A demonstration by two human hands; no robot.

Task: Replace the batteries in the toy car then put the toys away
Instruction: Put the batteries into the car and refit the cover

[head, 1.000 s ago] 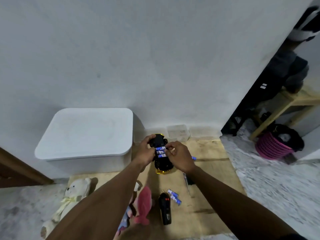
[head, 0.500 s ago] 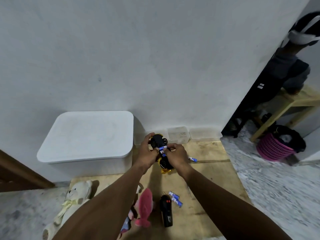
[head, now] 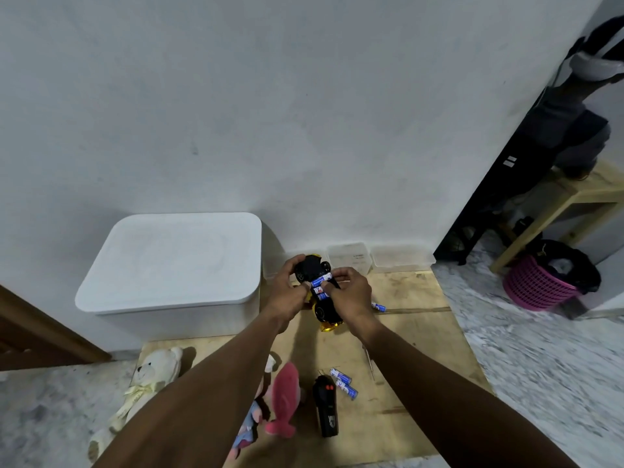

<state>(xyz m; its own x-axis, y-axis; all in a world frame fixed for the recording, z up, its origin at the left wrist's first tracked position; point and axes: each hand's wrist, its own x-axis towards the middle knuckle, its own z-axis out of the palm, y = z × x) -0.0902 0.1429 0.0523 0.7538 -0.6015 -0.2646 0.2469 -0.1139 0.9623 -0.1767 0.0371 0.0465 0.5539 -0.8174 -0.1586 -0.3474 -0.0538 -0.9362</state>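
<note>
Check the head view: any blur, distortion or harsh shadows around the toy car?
Head view: wide-angle bending bows the doorway edge at right; the floor at lower right smears with motion blur; the toy car and batteries between both hands stay fairly sharp; light is soft, with only faint arm shadows on the wooden board.

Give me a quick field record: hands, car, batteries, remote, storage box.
left hand: grips upturned toy car
right hand: fingers on batteries in car
loose batteries: two beside remote control; another by the right wrist
white storage box: lid closed
plush toys: on the wooden board, not put away
</note>
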